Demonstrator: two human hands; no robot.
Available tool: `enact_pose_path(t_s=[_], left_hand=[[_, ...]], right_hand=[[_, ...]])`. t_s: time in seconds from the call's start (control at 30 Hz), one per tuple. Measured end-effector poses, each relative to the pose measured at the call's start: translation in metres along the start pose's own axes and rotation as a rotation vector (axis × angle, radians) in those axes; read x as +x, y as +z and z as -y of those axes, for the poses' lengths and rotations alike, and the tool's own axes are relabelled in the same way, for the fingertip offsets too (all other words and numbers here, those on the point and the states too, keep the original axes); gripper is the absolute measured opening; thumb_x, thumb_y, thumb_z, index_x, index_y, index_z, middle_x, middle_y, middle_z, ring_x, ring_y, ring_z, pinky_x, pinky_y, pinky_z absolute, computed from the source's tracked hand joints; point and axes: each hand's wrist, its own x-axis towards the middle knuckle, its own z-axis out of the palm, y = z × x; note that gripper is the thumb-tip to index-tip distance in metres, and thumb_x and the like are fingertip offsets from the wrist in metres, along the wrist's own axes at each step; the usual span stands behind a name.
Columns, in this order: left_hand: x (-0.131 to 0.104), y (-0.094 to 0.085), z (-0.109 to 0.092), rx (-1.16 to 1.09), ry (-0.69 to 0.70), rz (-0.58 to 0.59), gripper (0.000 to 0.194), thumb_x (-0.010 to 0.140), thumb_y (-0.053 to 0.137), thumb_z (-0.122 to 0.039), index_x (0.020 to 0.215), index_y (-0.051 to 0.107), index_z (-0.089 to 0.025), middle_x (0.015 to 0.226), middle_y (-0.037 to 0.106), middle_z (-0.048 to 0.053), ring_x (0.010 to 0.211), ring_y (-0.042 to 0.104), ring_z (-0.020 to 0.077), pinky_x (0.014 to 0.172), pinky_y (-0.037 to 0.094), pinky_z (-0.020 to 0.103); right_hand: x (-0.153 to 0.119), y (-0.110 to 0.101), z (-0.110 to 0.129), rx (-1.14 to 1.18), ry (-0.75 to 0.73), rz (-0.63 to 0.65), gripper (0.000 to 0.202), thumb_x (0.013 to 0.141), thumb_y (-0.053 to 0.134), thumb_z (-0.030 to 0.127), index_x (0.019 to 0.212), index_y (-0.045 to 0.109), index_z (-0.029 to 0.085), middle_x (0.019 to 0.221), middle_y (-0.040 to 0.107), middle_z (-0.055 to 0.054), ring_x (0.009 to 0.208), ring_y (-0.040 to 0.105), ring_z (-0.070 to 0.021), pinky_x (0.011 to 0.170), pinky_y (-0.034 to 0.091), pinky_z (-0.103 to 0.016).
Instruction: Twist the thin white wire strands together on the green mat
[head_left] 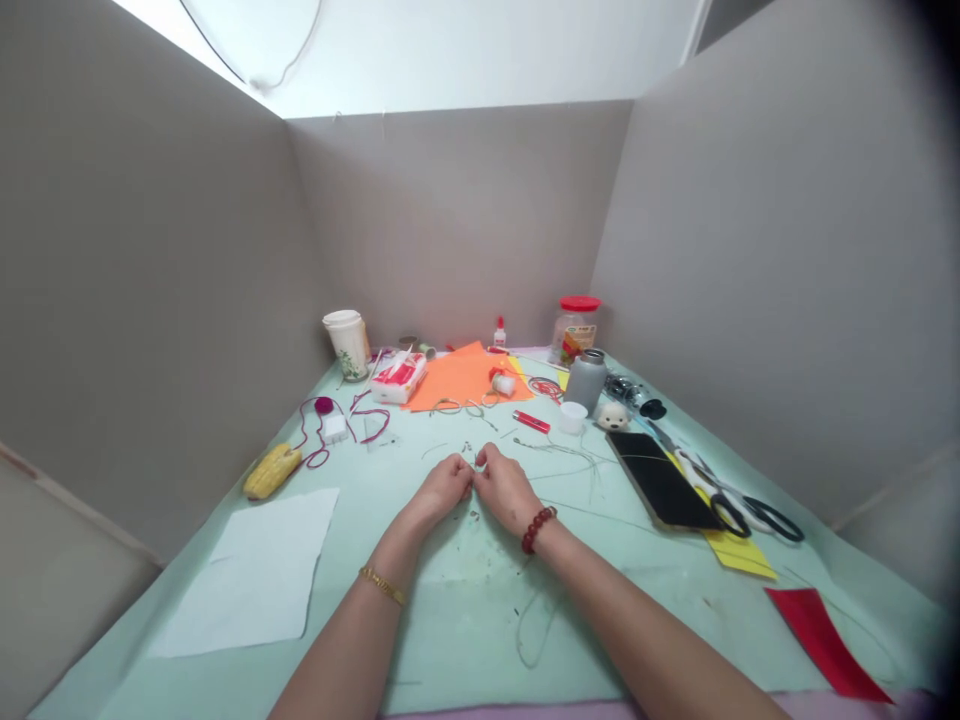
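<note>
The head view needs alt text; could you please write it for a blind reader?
A person's left hand and right hand meet over a green table; anything held is too small to tell. Around them lie thin cords, orange paper, scissors and a white sheet.

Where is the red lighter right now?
In the head view, the red lighter lies right of centre on the green table covering, beyond the right hand and just left of the small white cup.

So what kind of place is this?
Probably a little craft booth: grey panels stand around a green-covered table, with scissors and orange paper on it.
</note>
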Motion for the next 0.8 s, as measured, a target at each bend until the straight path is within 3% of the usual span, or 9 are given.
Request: enact_pose_path(t_s=[0.17,0.47,0.8], left_hand=[[0.002,0.000,0.002,0.025,0.050,-0.047,0.016,0.075,0.046,-0.031,0.070,0.044,-0.016,0.055,0.043,-0.004,0.051,0.034,0.0076,0.050,0.027,0.019],[-0.003,0.001,0.000,0.084,0.076,-0.011,0.022,0.075,0.048,-0.037,0.077,0.050,-0.015,0.058,0.043,-0.005,0.052,0.033,0.0070,0.048,0.026,0.019],[0.001,0.003,-0.001,0.140,-0.006,-0.065,0.019,0.073,0.051,-0.034,0.077,0.052,-0.015,0.054,0.046,-0.004,0.050,0.036,0.0085,0.048,0.025,0.020]], right_hand=[[0.004,-0.005,-0.010,-0.013,-0.043,0.031,0.014,0.075,0.046,0.016,0.066,0.056,0.018,0.060,0.057,-0.001,0.057,0.047,-0.0112,0.053,0.028,-0.021],[0.007,-0.026,-0.032,-0.081,-0.037,0.047,0.017,0.076,0.048,0.022,0.068,0.063,0.020,0.068,0.064,-0.002,0.065,0.053,-0.0133,0.060,0.031,-0.022],[0.022,-0.017,-0.031,-0.441,-0.034,-0.050,0.018,0.084,0.042,0.025,0.081,0.059,0.020,0.073,0.065,-0.006,0.066,0.055,-0.0161,0.053,0.021,-0.026]])
